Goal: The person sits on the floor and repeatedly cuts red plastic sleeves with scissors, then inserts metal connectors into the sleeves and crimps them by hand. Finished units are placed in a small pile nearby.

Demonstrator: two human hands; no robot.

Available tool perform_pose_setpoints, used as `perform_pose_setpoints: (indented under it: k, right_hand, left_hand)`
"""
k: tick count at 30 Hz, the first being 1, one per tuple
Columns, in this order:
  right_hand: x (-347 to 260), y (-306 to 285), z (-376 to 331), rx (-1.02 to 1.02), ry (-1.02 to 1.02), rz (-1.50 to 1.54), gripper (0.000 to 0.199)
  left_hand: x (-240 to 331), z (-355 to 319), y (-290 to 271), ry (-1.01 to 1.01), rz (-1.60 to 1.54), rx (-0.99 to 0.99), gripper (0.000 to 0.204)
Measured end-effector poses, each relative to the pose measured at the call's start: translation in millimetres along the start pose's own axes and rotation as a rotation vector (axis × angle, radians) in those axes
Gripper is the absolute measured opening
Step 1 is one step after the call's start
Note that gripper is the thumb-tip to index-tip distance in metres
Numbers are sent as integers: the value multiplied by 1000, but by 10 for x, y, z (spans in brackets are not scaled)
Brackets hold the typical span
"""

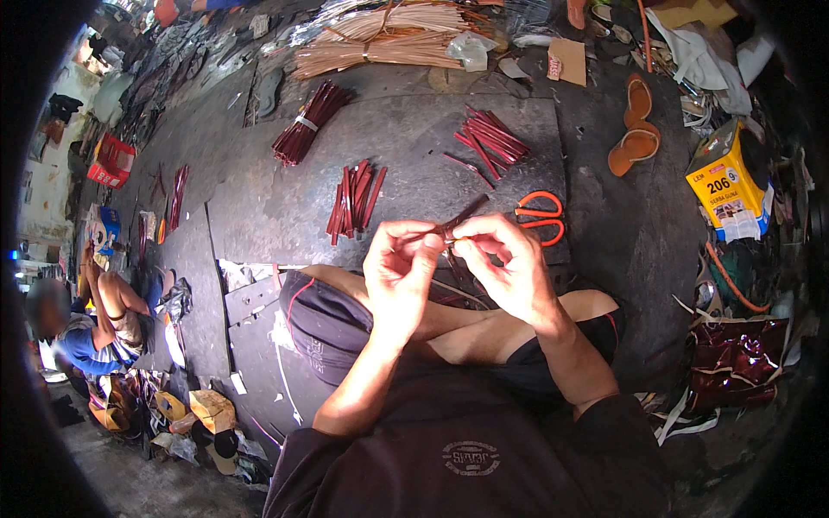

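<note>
In front of my crossed legs, both hands meet over a dark red strip (467, 210). My left hand (399, 266) pinches it between thumb and fingers. My right hand (508, 262) is closed at the same spot, its thumb and forefinger on the strip near a small yellowish bit. Dark red material also hangs below the fingertips, partly hidden. Just beyond my right hand lie scissors with orange handles (560, 216). Farther out are a loose pile of short red strips (353, 203), another pile of red strips (494, 138) and a tied red bundle (311, 123).
Large tied bundles of tan strips (380, 47) lie at the back. Brown sandals (635, 151) and a yellow container (732, 186) stand to the right, above shiny dark red material (738, 363). Another person (95, 332) sits at the left, near a red box (111, 161).
</note>
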State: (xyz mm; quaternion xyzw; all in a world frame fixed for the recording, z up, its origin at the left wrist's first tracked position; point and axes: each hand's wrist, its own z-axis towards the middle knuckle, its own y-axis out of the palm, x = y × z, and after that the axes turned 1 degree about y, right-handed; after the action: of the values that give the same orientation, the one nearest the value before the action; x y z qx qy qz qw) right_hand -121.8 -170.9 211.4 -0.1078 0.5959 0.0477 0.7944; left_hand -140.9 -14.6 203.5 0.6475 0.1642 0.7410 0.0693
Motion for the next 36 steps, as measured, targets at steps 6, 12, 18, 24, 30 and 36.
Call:
perform_pose_setpoints:
  k: [6, 12, 18, 24, 30, 36]
  right_hand:
    - [-21, -15, 15, -10, -65, -98, 17]
    - [24, 75, -55, 124, 9, 73, 20]
    - [61, 65, -76, 84, 26, 130, 21]
    - [48, 41, -49, 45, 26, 183, 18]
    - [39, -6, -30, -23, 110, 263, 16]
    - [82, -1, -18, -53, 125, 128, 20]
  left_hand:
    - [-42, 55, -71, 38, -83, -113, 23]
    - [-104, 52, -119, 36, -125, -137, 31]
    - [-115, 87, -95, 110, -149, -180, 28]
    - [-74, 78, -88, 62, -179, -198, 26]
    - [-48, 105, -156, 35, -136, -259, 26]
    - [-42, 128, -239, -14, -121, -298, 25]
